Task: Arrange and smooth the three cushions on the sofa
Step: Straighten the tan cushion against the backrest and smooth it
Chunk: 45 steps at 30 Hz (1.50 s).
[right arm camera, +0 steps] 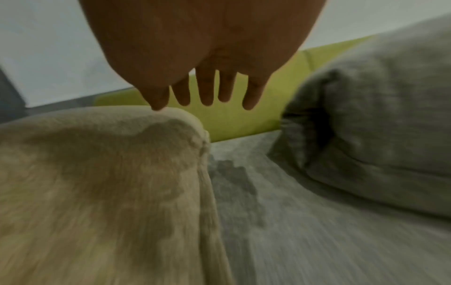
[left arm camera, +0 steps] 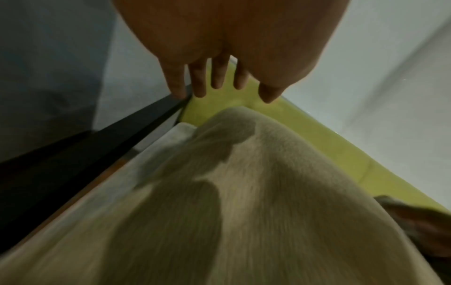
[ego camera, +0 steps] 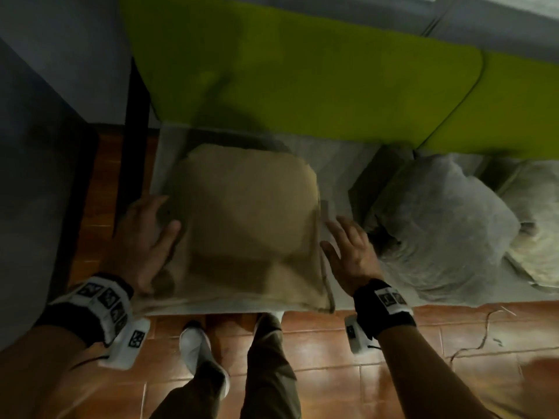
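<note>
A tan cushion [ego camera: 248, 219] lies flat on the left end of the sofa seat [ego camera: 335, 176], also seen in the left wrist view [left arm camera: 256, 202] and the right wrist view [right arm camera: 97, 183]. My left hand [ego camera: 148, 237] lies along its left edge with straight fingers [left arm camera: 197, 83]. My right hand [ego camera: 348, 252] is spread beside its right edge, fingers [right arm camera: 207, 90] straight, holding nothing. A grey-white cushion [ego camera: 438, 234] sits crumpled to the right [right arm camera: 378, 119]. A cream cushion [ego camera: 538, 225] lies at the far right edge, partly cut off.
The lime-green sofa backrest [ego camera: 302, 80] runs behind the seat. A dark frame [ego camera: 136, 131] stands at the sofa's left end. My legs and a white shoe [ego camera: 196, 349] stand on the brown tiled floor [ego camera: 332, 358], where a thin cable [ego camera: 481, 334] trails.
</note>
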Motion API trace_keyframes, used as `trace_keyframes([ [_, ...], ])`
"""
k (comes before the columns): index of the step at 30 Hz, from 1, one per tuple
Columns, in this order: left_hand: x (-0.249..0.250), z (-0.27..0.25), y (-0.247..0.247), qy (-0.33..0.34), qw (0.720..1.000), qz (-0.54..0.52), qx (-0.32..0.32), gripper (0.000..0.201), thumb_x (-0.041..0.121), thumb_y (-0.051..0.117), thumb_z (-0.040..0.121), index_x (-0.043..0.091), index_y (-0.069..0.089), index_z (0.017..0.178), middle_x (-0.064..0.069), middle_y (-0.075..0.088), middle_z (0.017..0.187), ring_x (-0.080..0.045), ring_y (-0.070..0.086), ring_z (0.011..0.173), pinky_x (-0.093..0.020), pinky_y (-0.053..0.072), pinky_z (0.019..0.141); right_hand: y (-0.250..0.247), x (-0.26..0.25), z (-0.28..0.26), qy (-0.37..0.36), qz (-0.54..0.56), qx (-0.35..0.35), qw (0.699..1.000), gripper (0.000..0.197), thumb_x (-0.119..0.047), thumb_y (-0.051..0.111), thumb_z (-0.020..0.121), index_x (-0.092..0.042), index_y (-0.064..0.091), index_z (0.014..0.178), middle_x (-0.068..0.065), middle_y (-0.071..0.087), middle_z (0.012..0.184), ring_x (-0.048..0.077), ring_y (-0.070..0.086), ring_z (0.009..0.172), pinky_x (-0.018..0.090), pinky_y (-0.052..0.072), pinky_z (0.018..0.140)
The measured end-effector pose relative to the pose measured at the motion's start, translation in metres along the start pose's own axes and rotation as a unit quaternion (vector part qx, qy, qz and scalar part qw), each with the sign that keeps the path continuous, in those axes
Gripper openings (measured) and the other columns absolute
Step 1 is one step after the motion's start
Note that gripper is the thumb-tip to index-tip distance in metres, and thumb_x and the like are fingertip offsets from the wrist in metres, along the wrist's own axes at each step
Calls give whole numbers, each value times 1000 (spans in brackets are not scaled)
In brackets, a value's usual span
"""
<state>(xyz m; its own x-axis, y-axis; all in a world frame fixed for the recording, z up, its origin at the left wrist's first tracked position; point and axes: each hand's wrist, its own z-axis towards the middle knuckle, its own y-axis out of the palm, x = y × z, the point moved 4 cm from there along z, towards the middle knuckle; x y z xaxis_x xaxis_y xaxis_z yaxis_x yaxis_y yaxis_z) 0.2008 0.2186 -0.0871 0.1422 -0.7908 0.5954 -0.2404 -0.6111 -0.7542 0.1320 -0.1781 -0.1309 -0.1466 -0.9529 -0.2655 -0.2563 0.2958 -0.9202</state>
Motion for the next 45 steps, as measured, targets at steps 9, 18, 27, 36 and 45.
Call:
trace_keyframes([
  [9,22,99,61,20,978,130,-160,88,88,20,78,49,0,155,11,-9,166,-16,-11,153,-45,7,123,4,-40,123,-188,47,-196,961,68,-66,30,101,-52,-7,157,-21,-21,164,15,-23,153,39,-9,123],
  [18,28,183,16,-120,991,47,24,23,28,47,102,27,67,113,-16,64,126,-38,59,112,-44,46,97,11,31,198,82,333,-138,929,56,-87,31,85,-55,64,117,-3,66,133,21,59,124,45,45,109],
  [27,14,203,9,-125,960,119,-221,16,17,55,99,24,68,104,-9,69,101,-18,60,79,-30,43,74,-11,6,235,47,271,-307,911,40,-51,50,102,-23,70,122,1,71,116,21,65,104,38,50,101],
  [36,14,188,13,-100,915,194,-340,36,16,53,100,15,59,135,-9,59,135,-25,56,118,-27,38,99,-24,-25,219,-37,198,-380,903,43,-14,52,102,-31,58,141,-6,61,138,14,53,127,28,36,109],
  [45,14,184,22,-143,918,183,-320,31,20,46,100,10,68,121,-13,65,122,-30,61,111,-37,47,99,-24,48,222,198,315,-75,925,11,-43,52,84,-36,60,86,7,76,94,27,74,81,45,61,78],
])
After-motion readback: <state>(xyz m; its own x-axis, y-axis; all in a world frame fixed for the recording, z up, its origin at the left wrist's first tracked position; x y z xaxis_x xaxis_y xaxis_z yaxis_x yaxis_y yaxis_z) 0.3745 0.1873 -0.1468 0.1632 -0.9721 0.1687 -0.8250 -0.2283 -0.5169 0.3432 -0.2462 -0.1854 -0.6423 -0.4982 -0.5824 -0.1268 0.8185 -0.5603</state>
